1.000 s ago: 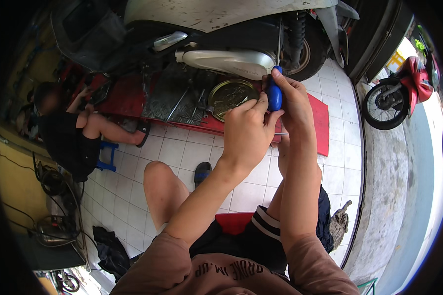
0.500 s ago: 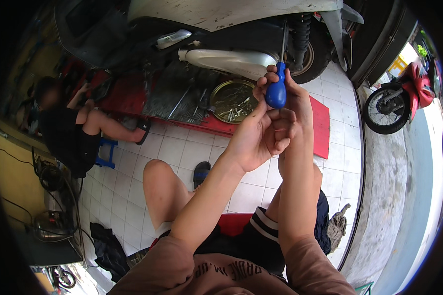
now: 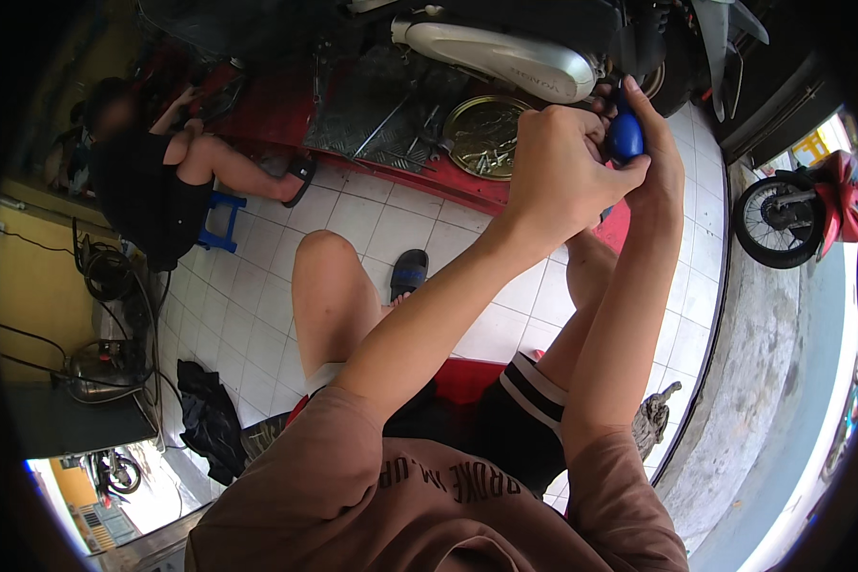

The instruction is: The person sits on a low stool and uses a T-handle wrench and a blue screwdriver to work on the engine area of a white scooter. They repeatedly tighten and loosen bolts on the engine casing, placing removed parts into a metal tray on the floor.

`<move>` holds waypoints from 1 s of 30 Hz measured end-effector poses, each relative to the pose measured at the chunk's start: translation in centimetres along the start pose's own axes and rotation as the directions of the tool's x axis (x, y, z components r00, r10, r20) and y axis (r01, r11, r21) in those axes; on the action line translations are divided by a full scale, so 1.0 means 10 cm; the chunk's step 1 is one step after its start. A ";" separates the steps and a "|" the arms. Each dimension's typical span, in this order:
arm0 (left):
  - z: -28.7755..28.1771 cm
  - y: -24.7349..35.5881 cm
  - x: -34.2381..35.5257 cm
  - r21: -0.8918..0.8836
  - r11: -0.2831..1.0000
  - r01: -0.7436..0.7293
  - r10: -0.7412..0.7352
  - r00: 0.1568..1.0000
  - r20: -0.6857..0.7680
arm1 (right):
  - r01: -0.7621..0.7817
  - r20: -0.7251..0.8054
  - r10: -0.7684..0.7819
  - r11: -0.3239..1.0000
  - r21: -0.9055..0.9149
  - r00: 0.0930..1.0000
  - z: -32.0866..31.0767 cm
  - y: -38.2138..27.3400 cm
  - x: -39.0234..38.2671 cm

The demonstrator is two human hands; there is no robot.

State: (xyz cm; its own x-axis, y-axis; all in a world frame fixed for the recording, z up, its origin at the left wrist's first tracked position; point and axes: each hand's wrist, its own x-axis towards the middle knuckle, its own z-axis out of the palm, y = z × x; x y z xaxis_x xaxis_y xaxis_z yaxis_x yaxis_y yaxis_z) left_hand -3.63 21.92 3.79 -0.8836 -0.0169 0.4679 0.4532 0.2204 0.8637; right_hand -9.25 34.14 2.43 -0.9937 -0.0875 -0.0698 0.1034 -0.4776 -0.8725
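Observation:
A screwdriver with a bulbous blue handle (image 3: pixel 625 138) is up at the scooter's rear end, its shaft mostly lost against the dark parts. My right hand (image 3: pixel 660 153) wraps the handle from the right, with the forefinger stretched up along it. From the left my left hand (image 3: pixel 564 164) closes on the same handle, thumb across its lower end; some of its fingers are hidden. Just beyond the hands is the scooter's silver exhaust cover (image 3: pixel 496 57). The dark rear parts above the handle are too dim to make out.
A round gold tray (image 3: pixel 455 131) of small metal parts stands on the red lift platform (image 3: pixel 439 186), beside long metal tools (image 3: pixel 386 126). At left a person (image 3: pixel 138 181) sits on a blue stool (image 3: pixel 221 221). A red motorbike (image 3: pixel 834 214) stands at right.
My hands and the screwdriver have shifted right and up in view. My left hand, palm up and loosely curled below the handle before, has turned over and closed on it. The view has shifted.

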 end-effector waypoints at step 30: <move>0.70 -0.16 0.10 -0.973 0.231 -0.010 -0.275 0.959 -0.075 | -0.255 0.520 -0.123 0.763 0.594 0.845 -0.09 0.07 0.03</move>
State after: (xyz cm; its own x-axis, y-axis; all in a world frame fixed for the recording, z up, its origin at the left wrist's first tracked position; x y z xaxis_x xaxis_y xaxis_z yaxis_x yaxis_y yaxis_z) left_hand -6.09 28.33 1.56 -0.9627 -0.1498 0.2251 0.2279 -0.8976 0.3774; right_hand -9.57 34.59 1.38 -0.8303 -0.4699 0.2997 0.3576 -0.8616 -0.3602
